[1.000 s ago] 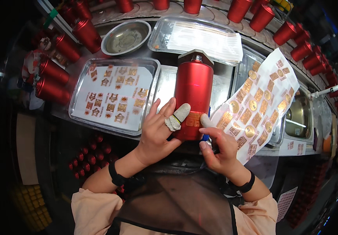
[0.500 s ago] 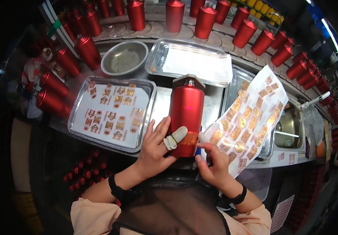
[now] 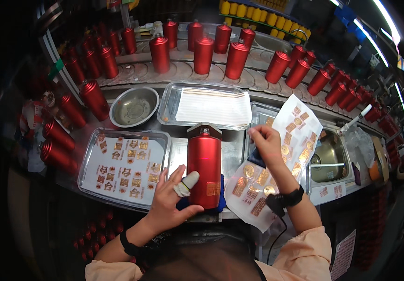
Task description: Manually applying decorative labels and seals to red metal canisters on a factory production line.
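Note:
A red bottle lies on a blue cloth in front of me, its cap end pointing away and set in a dark angled holder. A gold label sits low on its right side. My left hand is open at the bottle's lower left, fingers spread, thumb by the base. One finger wears a pale finger cot. To the right, my right hand is closed above a sheet of gold stickers. A dark blue piece shows under its palm; its kind is unclear.
A tray with a sticker sheet lies left. Behind stand a metal bowl and a tray with white striped sheets. Red bottles line a conveyor at the back. A metal sink is at the right.
My right hand has left the bottle's lower right side and moved up and right, over the sticker sheet. The left hand's fingers have moved off the bottle's front. The view has shifted.

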{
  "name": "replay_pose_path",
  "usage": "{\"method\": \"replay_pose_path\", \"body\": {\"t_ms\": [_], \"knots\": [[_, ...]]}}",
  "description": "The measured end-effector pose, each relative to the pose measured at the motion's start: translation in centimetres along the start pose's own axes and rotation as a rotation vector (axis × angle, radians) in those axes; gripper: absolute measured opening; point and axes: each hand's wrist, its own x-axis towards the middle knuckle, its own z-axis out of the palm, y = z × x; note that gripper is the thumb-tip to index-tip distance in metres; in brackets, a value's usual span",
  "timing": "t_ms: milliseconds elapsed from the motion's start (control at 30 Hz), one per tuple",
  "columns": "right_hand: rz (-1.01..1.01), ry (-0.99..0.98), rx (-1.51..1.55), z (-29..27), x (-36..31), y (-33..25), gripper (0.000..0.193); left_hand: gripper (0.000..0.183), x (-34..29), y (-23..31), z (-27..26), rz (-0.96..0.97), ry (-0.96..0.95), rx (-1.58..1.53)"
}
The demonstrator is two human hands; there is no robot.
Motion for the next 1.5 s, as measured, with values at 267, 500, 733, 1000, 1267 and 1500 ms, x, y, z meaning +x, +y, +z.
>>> {"method": "replay_pose_path", "body": {"t_ms": [267,500,733,1000,1267,1500], "knots": [[-0.245,0.245,-0.494,-2.0,12.7,4.6,0.021,0.063,3.2,-2.8,-2.8,-0.21,0.166,-0.13],[0.049,0.194,-0.541,-6.7,18.0,8.9,0.027,0.058,4.1,-4.5,-3.2,-0.336,0.135,-0.176],[0.246,0.234,-0.476,-20.9,13.6,10.9,0.028,0.053,2.9,-6.0,-3.3,-0.724,0.071,-0.409],[0.672,0.572,-0.513,-38.1,-4.4,22.9,0.025,0.053,1.8,-9.2,-1.8,-0.601,0.111,-0.348],[0.72,0.517,-0.776,-37.5,-3.8,20.5,0.034,0.051,2.4,-7.5,-1.8,-0.575,0.138,-0.416],[0.824,0.26,-0.983,-40.4,-4.7,21.8,0.042,0.047,1.8,-7.9,-1.6,-0.588,0.147,-0.478]]}}
